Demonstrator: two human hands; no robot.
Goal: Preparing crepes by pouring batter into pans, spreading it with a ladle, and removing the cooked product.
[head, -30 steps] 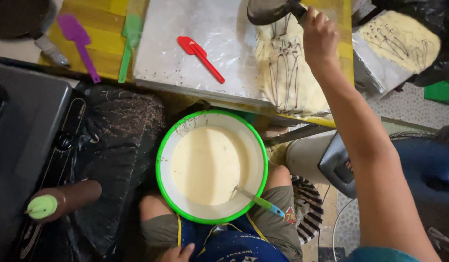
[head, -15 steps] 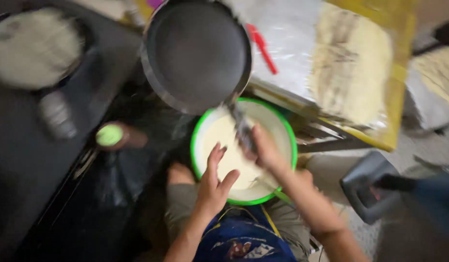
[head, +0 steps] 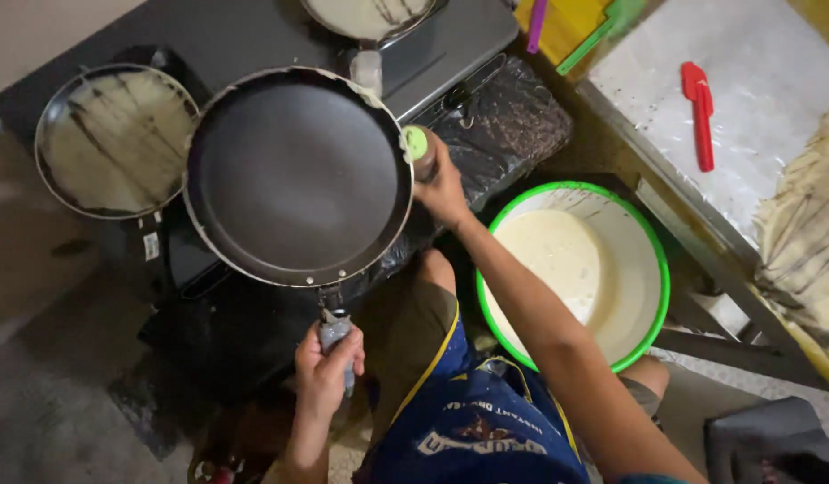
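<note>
Left hand (head: pixel 327 366): fingers wrapped tight round the wrapped grey handle of the wide, round black non-stick pan (head: pixel 298 175), which it holds level, empty, just above the dark stove top (head: pixel 253 36). Right hand (head: pixel 443 184): closed round a small brown bottle with a pale green cap (head: pixel 418 148), touching the pan's right rim.

Judgement on technique: keep the pan flat and the wrist locked; bring the bottle's tip over the pan's centre before tipping, and tilt little, since the dry surface needs only a thin film.

Just right of the knees, a white bowl with a green rim (head: pixel 652 260) sits low, part full of pale batter. Beyond it, a foil-covered board (head: pixel 746 90) carries a red plastic spatula (head: pixel 699 112); thin streaked crepes (head: pixel 804 242) lie stacked at its right edge.

Farther left, a second round pan (head: pixel 114 139) rests on the stove with a streaked crepe cooking in it; a third pan (head: pixel 369 16) is at the top edge. Crumpled black sheeting (head: pixel 504 116) lies between stove and board. Floor grey, bare.
</note>
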